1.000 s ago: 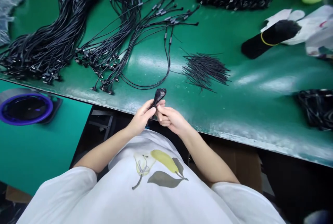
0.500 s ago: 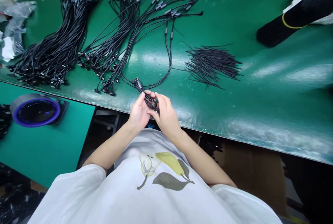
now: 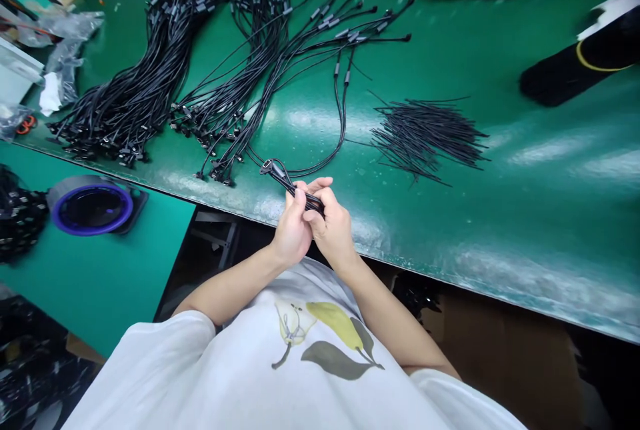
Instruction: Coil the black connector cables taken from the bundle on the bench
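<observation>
Folded cable [image 3: 287, 180] held between both hands at the desk's [image 3: 510, 210] near edge, plug end toward the far left, folded end among the right fingers.
Its long axis slants from the plug down and rightward; the left hand [image 3: 291, 235] pinches the middle between thumb and fingers, and the right hand [image 3: 336, 233] pinches the folded end, fingertips partly hidden. Just beyond the plug, a looped pair of cables [image 3: 344, 113] curves across the desk; whether they touch it, I cannot tell. The pile of thin black strips [image 3: 425, 137] lies ahead and to the right, nearer the right hand. Loose cables [image 3: 250, 73] spread ahead and to the left, beside a thicker heap of cables [image 3: 155, 67]. A black roll [image 3: 555, 80] with a yellow band lies well apart, far right.
</observation>
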